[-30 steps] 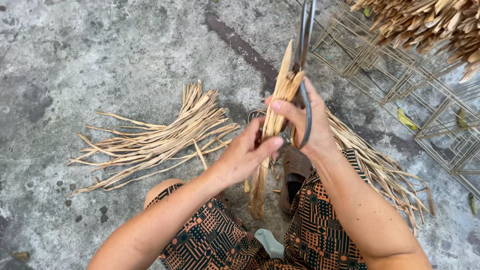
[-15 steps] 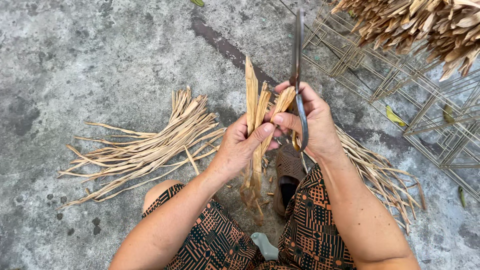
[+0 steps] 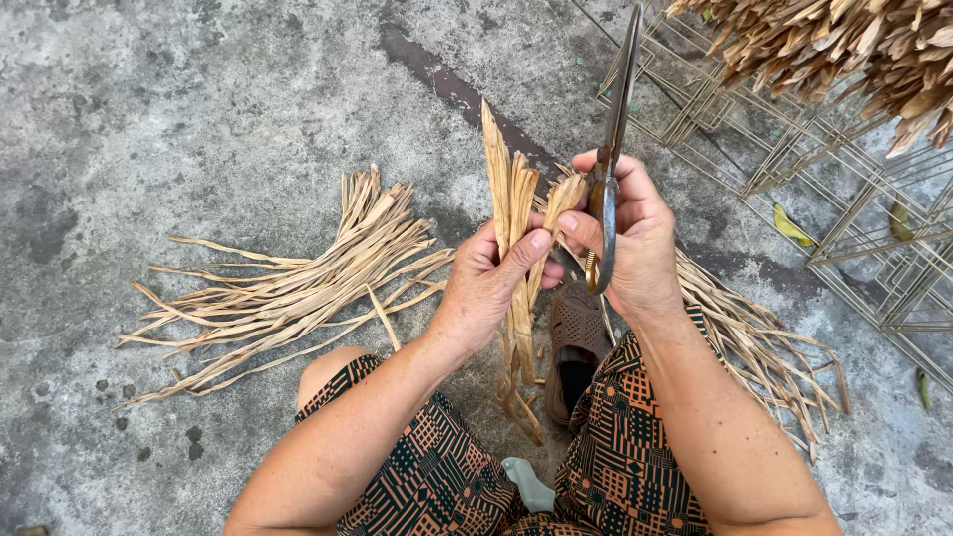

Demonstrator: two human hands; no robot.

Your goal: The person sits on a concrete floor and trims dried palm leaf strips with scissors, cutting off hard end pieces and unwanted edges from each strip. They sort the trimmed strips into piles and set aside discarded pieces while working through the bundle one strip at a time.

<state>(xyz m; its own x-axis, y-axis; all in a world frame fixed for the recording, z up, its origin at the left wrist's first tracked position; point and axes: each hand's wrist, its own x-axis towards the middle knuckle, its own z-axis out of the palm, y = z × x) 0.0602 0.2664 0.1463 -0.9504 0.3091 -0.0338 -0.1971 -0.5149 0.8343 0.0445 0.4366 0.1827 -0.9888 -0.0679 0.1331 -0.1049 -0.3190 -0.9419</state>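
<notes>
the left hand gripped a small bundle of dry tan leaf strips, now fanned apart and lower than a second earlier; the right hand clasped closed dark metal shears, pinching one strip beside them, above the grey concrete floor.

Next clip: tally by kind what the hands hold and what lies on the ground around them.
Held leaf bunch, in the left hand: 1
Scissors, in the right hand: 1
Loose strip piles, left and right: 2
Wire racks: 1 stack
Sandal: 1
Total: 6
</notes>
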